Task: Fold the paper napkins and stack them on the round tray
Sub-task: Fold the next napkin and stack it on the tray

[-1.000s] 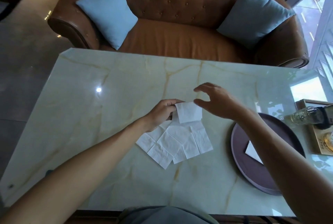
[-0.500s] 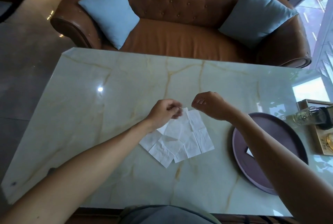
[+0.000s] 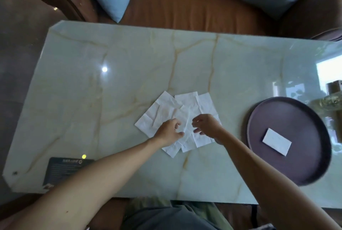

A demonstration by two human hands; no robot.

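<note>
Nearest to me, my two bare forearms are reaching forward over the pale green marble bench, with a dark card lying near its front left corner. My left hand and right hand are hovering close together over the near part of a loose heap of unfolded white paper napkins, which is lying flat at the middle of the bench. Both grips are loosely curled, fingertips pointing toward each other; the blur is too strong for me to tell whether either one is already pinching a sheet or only touching it.

The napkins are overlapping at odd angles and are showing creases. I am judging them to be very light, soft and thin, easy to tear and likely to cling so that two lift together. I am thinking the best hold is a gentle pinch at a free corner or edge of the top sheet, one grip on each side.

To my right, well apart from the heap, the round dark purple tray is sitting on the bench with one folded napkin already lying on it, so I am judging the task to be at an early stage. Beyond the tray, a glass object is blurring at the frame edge. Farthest away, a brown leather sofa with two blue cushions is standing behind the bench
</note>
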